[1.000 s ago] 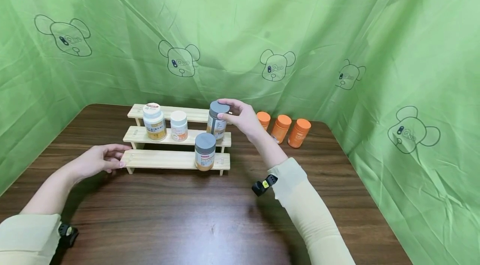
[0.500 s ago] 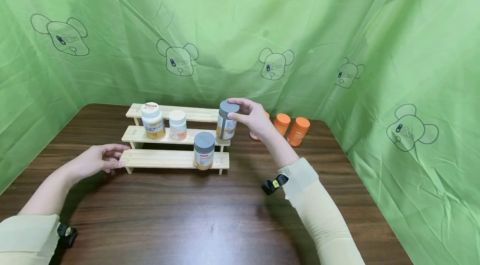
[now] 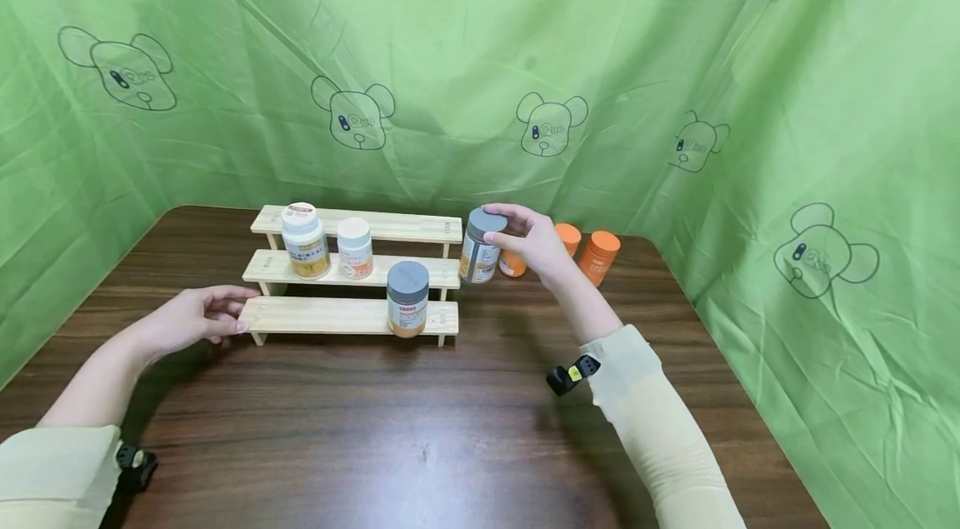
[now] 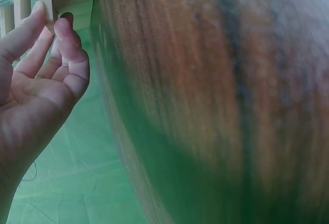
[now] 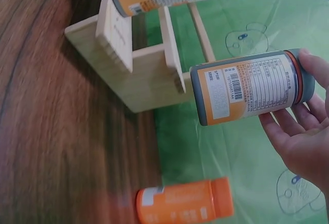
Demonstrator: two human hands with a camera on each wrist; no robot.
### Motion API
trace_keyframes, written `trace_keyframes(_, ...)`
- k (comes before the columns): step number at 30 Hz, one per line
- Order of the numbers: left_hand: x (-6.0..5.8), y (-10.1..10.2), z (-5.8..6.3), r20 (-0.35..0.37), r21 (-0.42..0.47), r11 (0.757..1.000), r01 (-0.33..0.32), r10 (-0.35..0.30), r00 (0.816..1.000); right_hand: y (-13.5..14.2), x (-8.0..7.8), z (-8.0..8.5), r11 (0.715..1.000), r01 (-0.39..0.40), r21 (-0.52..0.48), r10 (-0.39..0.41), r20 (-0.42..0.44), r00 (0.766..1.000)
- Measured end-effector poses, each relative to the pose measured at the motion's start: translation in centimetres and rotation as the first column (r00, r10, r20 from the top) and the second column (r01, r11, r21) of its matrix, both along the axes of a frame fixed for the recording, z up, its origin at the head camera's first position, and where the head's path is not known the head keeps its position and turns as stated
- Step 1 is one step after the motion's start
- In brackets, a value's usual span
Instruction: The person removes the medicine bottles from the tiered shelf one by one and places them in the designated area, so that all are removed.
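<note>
My right hand (image 3: 538, 247) grips a grey-lidded bottle (image 3: 478, 259) by its lid, just off the right end of a three-tier wooden rack (image 3: 322, 316). In the right wrist view this bottle (image 5: 245, 86) is clear of the rack, its barcode label showing. At the rack's left end, my left hand (image 3: 183, 321) pinches the lowest board; the left wrist view has the thumb and fingers at the board end (image 4: 48, 0). A second grey-lidded bottle (image 3: 408, 301) stands on the bottom tier. On the middle tier stand a larger white-capped bottle (image 3: 305, 242) and a smaller one (image 3: 355, 249).
Orange bottles stand right of the rack: one (image 3: 513, 263) partly behind my right hand, another (image 3: 567, 237) partly covered by it, a third (image 3: 600, 257) farther right. The dark wooden table (image 3: 420, 429) is bordered by a green curtain (image 3: 450, 54) at the back and sides.
My right hand has carried the grey-lidded bottle rightward from above the rack's middle tier to beyond its right end. The left hand stays at the lowest board.
</note>
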State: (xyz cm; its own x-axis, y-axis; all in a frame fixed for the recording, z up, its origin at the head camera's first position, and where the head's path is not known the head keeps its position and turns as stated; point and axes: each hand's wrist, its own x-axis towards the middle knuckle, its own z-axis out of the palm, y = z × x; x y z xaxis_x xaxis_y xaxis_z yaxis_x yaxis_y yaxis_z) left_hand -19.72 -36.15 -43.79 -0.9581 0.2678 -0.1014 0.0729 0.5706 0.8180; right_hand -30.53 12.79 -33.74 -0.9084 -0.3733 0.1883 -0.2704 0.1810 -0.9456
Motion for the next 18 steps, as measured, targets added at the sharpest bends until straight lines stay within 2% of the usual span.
trace_keyframes(12,0.2,0.1,0.1,-0.003,-0.012,1.0,0.002,-0.002,1.0,2.7,-0.2,-2.2,0.998,0.054,0.046,-0.056,0.044,0.997)
trace_keyframes(18,0.2,0.2,0.2,-0.022,-0.008,1.0,0.005,-0.005,1.0,3.9,-0.7,-3.4,0.992,0.102,0.078,-0.108,0.066,0.992)
